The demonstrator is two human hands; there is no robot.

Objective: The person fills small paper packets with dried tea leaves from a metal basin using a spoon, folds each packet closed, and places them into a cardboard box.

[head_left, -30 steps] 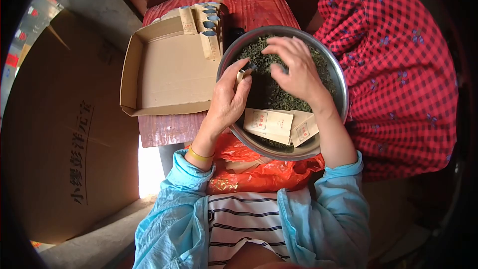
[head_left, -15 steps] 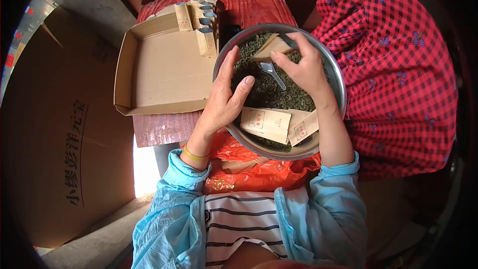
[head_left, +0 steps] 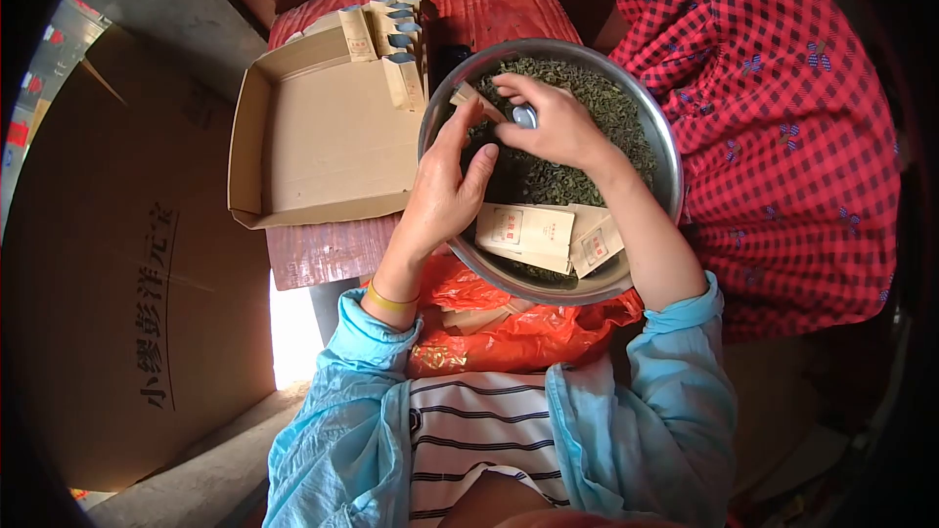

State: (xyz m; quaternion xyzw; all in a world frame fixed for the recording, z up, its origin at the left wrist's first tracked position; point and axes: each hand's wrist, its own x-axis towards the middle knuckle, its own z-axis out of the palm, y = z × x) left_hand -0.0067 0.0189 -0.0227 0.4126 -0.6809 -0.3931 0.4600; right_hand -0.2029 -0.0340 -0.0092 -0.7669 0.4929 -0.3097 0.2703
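Observation:
My left hand [head_left: 450, 186] is over the left side of a metal basin [head_left: 673, 161], its fingers closed against a small brown paper packet [head_left: 475, 101]. My right hand [head_left: 553, 127] curls around a small spoon [head_left: 524, 116], close to the packet. Only part of the spoon shows; my hand hides the rest. Dried green leaves [head_left: 616, 112] fill the basin below both hands. Flat printed paper packets [head_left: 526, 235] lie on the leaves at the near side.
Left of the basin, a shallow cardboard tray [head_left: 333, 137] holds several upright packets [head_left: 402, 83] along its far right side. It rests on a red wooden table [head_left: 489, 0]. Red checked cloth [head_left: 782, 137] lies to the right, a red plastic bag [head_left: 528, 337] below, a large carton [head_left: 117, 264] far left.
The paper packet has moved left from my right hand to my left fingers. My right hand has come down and left onto the spoon, which lay bare on the leaves before.

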